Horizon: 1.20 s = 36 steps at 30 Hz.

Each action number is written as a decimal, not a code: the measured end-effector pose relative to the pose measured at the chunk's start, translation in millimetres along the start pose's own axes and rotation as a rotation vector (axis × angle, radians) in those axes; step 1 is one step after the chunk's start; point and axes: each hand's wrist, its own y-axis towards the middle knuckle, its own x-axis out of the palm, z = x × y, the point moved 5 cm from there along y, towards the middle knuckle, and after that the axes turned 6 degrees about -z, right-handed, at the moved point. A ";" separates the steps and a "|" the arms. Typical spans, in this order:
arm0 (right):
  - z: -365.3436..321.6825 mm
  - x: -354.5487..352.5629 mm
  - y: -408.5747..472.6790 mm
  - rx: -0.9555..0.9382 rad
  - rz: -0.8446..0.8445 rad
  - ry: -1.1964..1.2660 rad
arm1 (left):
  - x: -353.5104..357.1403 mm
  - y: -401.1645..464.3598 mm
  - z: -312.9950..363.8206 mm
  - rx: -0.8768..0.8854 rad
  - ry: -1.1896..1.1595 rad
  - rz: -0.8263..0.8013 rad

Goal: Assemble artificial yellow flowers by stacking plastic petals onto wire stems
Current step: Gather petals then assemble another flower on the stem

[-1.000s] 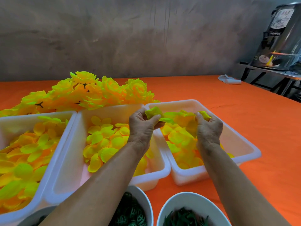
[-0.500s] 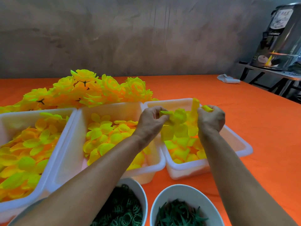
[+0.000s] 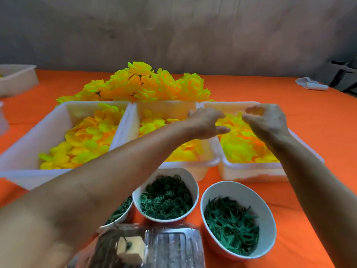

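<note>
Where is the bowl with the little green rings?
The bowl of green rings sits near the front middle of the head view, just left of the bowl of green spiky pieces.

Three tubs in a row on the table [image 3: 289,200], left tub [image 3: 31,151], middle tub [image 3: 193,167], right tub [image 3: 251,171], all holding petals [image 3: 90,136], finished flowers [image 3: 146,84] heaped behind, three bowls [image 3: 195,188] in front, clear container [image 3: 173,248] nearest.
</note>
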 end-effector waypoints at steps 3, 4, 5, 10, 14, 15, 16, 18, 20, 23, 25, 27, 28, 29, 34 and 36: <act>-27.5 15.7 -25.2 -0.090 -0.132 0.204 | -33.9 -42.6 -22.8 0.021 -0.133 0.127; -37.4 22.1 -34.8 -0.114 -0.194 0.258 | -43.1 -58.8 -32.0 0.018 -0.171 0.161; -49.0 29.1 -45.2 -0.141 -0.264 0.301 | -50.9 -75.8 -42.0 0.004 -0.191 0.192; -103.1 61.4 -87.1 -0.271 -0.494 0.406 | -67.3 -149.2 -86.9 -0.096 -0.242 0.262; -136.4 80.2 -113.0 -0.397 -0.601 0.384 | -57.7 -197.3 -104.8 -0.114 -0.249 0.254; -142.5 84.3 -119.3 -0.421 -0.634 0.384 | -51.1 -206.4 -107.2 -0.111 -0.221 0.213; -147.2 88.6 -125.8 -0.439 -0.665 0.379 | -43.3 -213.6 -109.6 -0.110 -0.186 0.160; -151.9 96.5 -136.9 -0.454 -0.716 0.371 | -25.9 -224.0 -115.9 -0.129 -0.092 0.058; -152.7 103.8 -146.4 -0.452 -0.748 0.366 | -10.0 -229.9 -125.3 -0.180 0.007 -0.011; -149.1 112.7 -156.5 -0.418 -0.777 0.383 | 6.6 -233.9 -137.1 -0.242 0.102 -0.040; -147.8 114.9 -160.5 -0.408 -0.779 0.394 | 11.2 -234.3 -139.3 -0.240 0.134 -0.027; -147.5 115.9 -162.2 -0.401 -0.775 0.409 | 12.1 -233.0 -139.2 -0.236 0.151 -0.008; -147.1 116.2 -162.7 -0.397 -0.772 0.416 | 12.2 -231.6 -138.3 -0.234 0.176 -0.003; -146.3 116.1 -163.2 -0.392 -0.771 0.424 | 12.9 -230.3 -136.6 -0.227 0.215 -0.005; -142.1 115.8 -163.9 -0.372 -0.757 0.445 | 26.3 -226.4 -127.3 -0.150 0.421 -0.049; -141.0 115.9 -164.1 -0.368 -0.755 0.444 | 28.4 -227.1 -128.0 -0.159 0.442 -0.039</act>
